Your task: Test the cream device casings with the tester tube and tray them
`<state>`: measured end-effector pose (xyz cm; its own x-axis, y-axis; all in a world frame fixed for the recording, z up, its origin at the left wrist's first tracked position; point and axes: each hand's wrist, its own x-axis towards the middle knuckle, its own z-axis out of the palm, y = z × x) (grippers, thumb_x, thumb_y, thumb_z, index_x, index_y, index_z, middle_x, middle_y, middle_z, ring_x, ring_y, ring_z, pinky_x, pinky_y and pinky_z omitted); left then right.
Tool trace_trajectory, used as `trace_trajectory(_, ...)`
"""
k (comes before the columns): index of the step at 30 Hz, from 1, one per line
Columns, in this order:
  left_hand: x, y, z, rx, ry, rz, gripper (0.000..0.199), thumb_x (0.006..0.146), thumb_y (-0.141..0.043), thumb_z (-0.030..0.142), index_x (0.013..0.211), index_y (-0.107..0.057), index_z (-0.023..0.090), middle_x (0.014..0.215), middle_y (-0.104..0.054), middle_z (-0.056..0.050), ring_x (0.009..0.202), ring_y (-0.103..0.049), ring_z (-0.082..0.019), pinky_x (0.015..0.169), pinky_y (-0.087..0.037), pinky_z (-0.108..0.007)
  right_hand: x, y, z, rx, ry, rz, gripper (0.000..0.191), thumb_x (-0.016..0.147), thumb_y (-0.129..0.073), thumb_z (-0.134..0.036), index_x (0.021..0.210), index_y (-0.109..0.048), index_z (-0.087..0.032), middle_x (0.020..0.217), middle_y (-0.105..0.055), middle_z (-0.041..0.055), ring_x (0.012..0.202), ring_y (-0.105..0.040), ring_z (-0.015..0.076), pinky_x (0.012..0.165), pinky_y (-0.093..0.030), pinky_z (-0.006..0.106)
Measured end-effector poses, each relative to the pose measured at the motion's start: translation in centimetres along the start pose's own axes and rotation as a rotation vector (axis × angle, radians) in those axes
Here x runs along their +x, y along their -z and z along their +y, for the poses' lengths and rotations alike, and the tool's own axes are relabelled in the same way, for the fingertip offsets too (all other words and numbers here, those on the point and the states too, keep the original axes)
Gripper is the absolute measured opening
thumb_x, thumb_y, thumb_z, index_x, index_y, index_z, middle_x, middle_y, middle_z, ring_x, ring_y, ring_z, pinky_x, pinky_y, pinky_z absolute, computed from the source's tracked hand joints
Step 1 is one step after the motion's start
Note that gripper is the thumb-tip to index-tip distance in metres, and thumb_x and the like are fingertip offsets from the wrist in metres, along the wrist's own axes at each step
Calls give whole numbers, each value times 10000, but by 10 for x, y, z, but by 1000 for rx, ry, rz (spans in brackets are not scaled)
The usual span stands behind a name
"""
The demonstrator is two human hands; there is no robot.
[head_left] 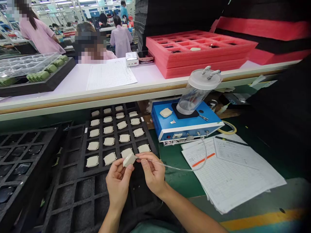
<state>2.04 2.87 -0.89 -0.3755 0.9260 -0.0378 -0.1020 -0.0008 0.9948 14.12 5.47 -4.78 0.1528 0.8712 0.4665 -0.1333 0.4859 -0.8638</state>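
Between thumb and fingers, my left hand (pixel 119 181) pinches a cream watch-shaped plastic case (pixel 129 159), tilted above the foam tray. My right hand (pixel 153 173) grips the end of a thin clear tube (pixel 179 169), its tip at the right side of the case. Whether the tip touches the case I cannot tell. From there the tube loops back to the front of a blue box-shaped machine (pixel 184 124). Beneath and beyond my hands, a black foam tray (pixel 100 152) carries rows of similar cream cases, one per compartment.
On the machine stand a clear cylinder (pixel 194 94) and a loose cream case (pixel 166 112). Papers (pixel 233 171) lie at the right, near a yellow tape roll (pixel 228 127). A shelf edge (pixel 73 100) crosses above, bearing red foam trays (pixel 194 58). Another black tray (pixel 21 161) sits left.
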Motion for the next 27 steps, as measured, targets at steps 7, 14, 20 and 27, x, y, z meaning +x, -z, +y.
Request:
trace_trajectory(7,3,1,-1,11,7,24,422,728,-914,406,1004,-707,163,986,-827,-85,875,-798,-190,788,-647,-216,2,-1,-1,16,-6,-3,207,1020,-565,-168,1097,-731,-266,1052,-747,66,975,-731,206,828,-641,361)
trace_trajectory(14,3,1,-4,26,12,27,435,722,-910,392,1016,-693,156,995,-826,-106,851,-802,-218,770,-665,-268,6,-2,1,13,4,2,197,1022,-565,-181,1087,-734,-257,1037,-754,68,954,-726,202,820,-634,354)
trace_trajectory(20,15,10,23,253,-106,-98,342,826,-783,422,1038,-684,173,1036,-816,-115,939,-798,-255,830,-662,-337,-2,11,-24,89,-95,-17,190,1045,-561,-242,1074,-747,-271,1106,-747,77,1029,-727,209,889,-631,368)
trace_trajectory(27,182,-75,72,1080,-390,-189,276,973,-592,189,1235,-666,147,1174,-759,-131,1159,-708,-264,1032,-554,-413,-45,61,-64,245,-814,-248,514,939,-645,-639,1297,-688,-273,1237,-722,134,1040,-741,267,837,-638,402)
